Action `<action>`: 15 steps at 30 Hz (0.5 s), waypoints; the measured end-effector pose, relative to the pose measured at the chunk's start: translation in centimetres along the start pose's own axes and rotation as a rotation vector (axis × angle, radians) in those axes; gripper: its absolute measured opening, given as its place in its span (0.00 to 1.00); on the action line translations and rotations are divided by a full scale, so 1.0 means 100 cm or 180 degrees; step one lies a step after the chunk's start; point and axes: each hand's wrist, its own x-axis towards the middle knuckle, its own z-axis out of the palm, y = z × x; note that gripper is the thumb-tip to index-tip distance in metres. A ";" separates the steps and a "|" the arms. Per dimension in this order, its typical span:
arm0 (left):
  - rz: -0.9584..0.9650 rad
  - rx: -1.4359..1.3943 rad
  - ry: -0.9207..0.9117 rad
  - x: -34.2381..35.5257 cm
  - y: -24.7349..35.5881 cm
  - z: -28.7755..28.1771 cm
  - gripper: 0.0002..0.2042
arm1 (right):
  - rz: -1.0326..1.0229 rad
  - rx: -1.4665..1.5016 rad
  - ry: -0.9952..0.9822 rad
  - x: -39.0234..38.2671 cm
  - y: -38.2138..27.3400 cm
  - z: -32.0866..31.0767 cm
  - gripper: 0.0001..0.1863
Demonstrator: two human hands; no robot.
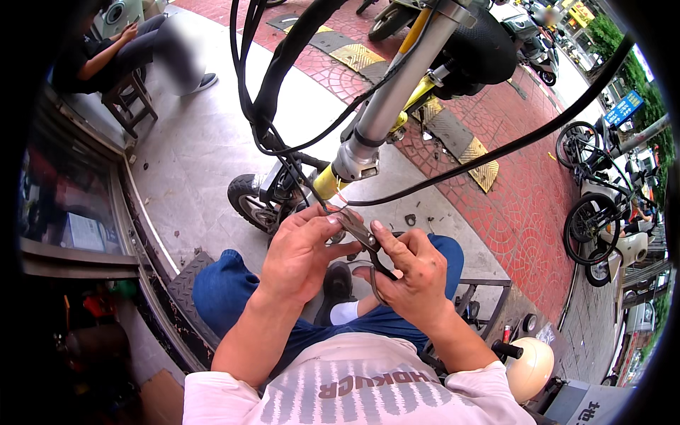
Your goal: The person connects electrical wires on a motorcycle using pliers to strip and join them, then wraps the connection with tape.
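My right hand (416, 273) is closed round the dark loop handles of a pair of scissors (370, 242), the blades aimed up and left at my left hand. With thumb and forefinger my left hand (297, 251) pinches thin wires (333, 208) at the blade tips. Whether the blades touch the wires is hidden by my fingers. Just beyond rises the silver stem (397, 92) of a small electric bike, joined to a yellow frame tube (326, 183). A thick black cable (453, 172) runs from the wires toward the upper right. More black cables (265, 92) hang left of the stem.
The bike's wheel (248, 202) rests on the pale floor ahead. A person sits on a wooden stool (131, 103) at the far left. To the right are a metal frame stand (489, 304), a cream helmet-like dome (531, 368) and a tape roll (529, 323). Parked bicycles (591, 212) line the far right.
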 end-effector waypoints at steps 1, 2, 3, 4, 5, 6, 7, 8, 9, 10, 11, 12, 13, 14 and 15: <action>-0.0008 0.0003 -0.0010 0.000 0.000 0.000 0.13 | -0.0004 0.0005 -0.0003 0.000 0.001 0.000 0.40; -0.0015 0.0009 -0.0023 0.000 0.000 -0.001 0.13 | -0.0007 0.0010 -0.0003 0.000 0.001 0.000 0.39; -0.0023 0.0014 -0.0036 0.000 0.000 -0.001 0.13 | -0.0011 0.0015 -0.0003 0.000 0.001 0.000 0.39; -0.0022 0.0010 -0.0044 0.000 -0.001 -0.002 0.13 | -0.0040 0.0014 0.0025 -0.001 0.002 0.001 0.40; -0.0020 0.0005 -0.0050 0.000 -0.001 -0.002 0.13 | -0.0071 0.0015 0.0052 -0.001 0.003 0.001 0.41; -0.0018 0.0001 -0.0057 0.000 -0.001 -0.002 0.13 | -0.0101 0.0016 0.0079 -0.001 0.003 0.002 0.42; -0.0023 -0.0009 -0.0058 -0.001 -0.001 -0.002 0.13 | -0.0107 0.0002 0.0066 -0.001 0.003 0.001 0.42; -0.0028 -0.0021 -0.0059 -0.001 0.000 -0.001 0.13 | -0.0112 -0.0013 0.0053 0.000 0.003 0.001 0.42; -0.0034 -0.0032 -0.0060 -0.001 0.000 -0.001 0.13 | -0.0117 -0.0028 0.0039 0.000 0.004 0.000 0.41; -0.0034 -0.0023 -0.0045 -0.001 0.000 0.000 0.12 | -0.0125 -0.0035 0.0028 0.000 0.004 0.000 0.41; -0.0034 -0.0014 -0.0029 -0.001 0.000 0.000 0.12 | -0.0131 -0.0043 0.0017 0.000 0.005 -0.001 0.41; -0.0035 -0.0006 -0.0014 -0.001 0.000 0.000 0.12 | -0.0138 -0.0051 0.0005 0.000 0.006 -0.001 0.41; -0.0027 0.0011 -0.0022 0.000 0.000 0.001 0.12 | -0.0146 -0.0056 0.0006 0.000 0.006 -0.001 0.41; -0.0020 0.0026 -0.0028 0.000 -0.001 0.000 0.11 | -0.0154 -0.0061 0.0005 0.001 0.007 -0.001 0.41; -0.0012 0.0041 -0.0035 0.000 -0.001 0.000 0.11 | -0.0163 -0.0066 0.0004 0.001 0.007 -0.002 0.41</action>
